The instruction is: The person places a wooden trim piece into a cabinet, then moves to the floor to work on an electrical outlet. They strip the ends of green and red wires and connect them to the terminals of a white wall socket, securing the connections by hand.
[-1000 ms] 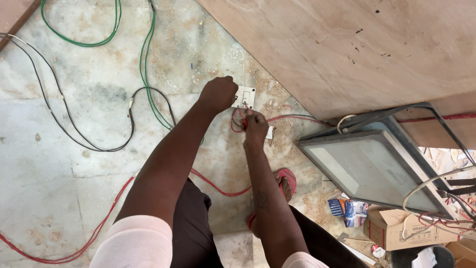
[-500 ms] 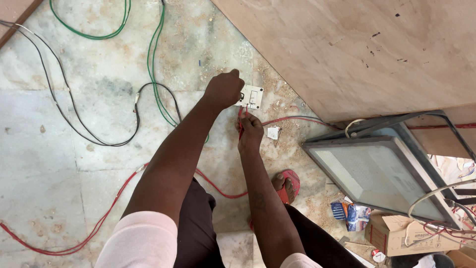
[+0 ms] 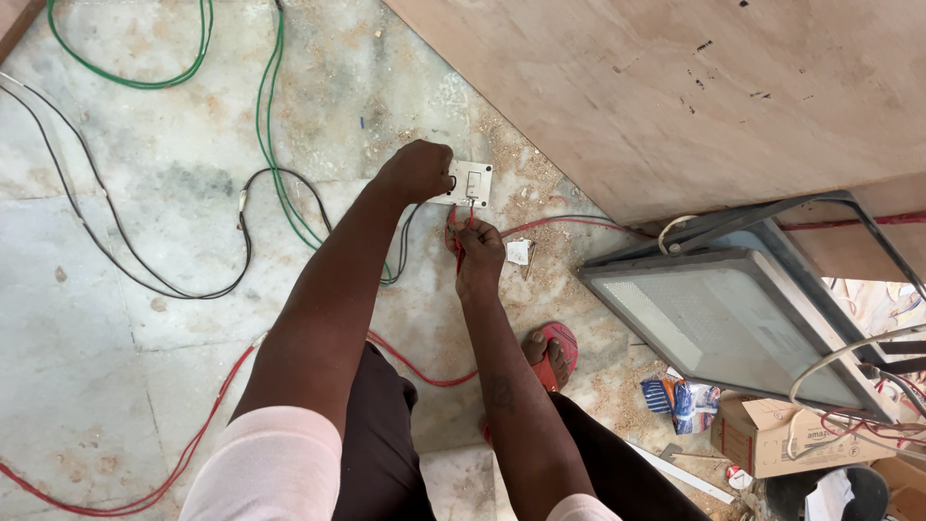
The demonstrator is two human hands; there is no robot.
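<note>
White square switch plate (image 3: 471, 183) with one rocker, lying flat on dusty marble floor (image 3: 116, 289) beside plywood panel (image 3: 675, 87). Left hand (image 3: 417, 171) closed over its left edge; right hand (image 3: 477, 253) just below, pinching red wire (image 3: 569, 224).

**A room under electrical fit-out**

This looks like a building interior under wiring work. Sawdust (image 3: 502, 145) lies scattered on the marble floor (image 3: 116, 251) at upper centre. Loose green wires (image 3: 265, 135), black wires (image 3: 106, 241) and red wires (image 3: 193, 444) trail across the left half. A plywood sheet (image 3: 675, 87) fills the upper right, with a floodlight panel (image 3: 723, 318) and a cardboard box (image 3: 781, 434) at lower right.
</note>
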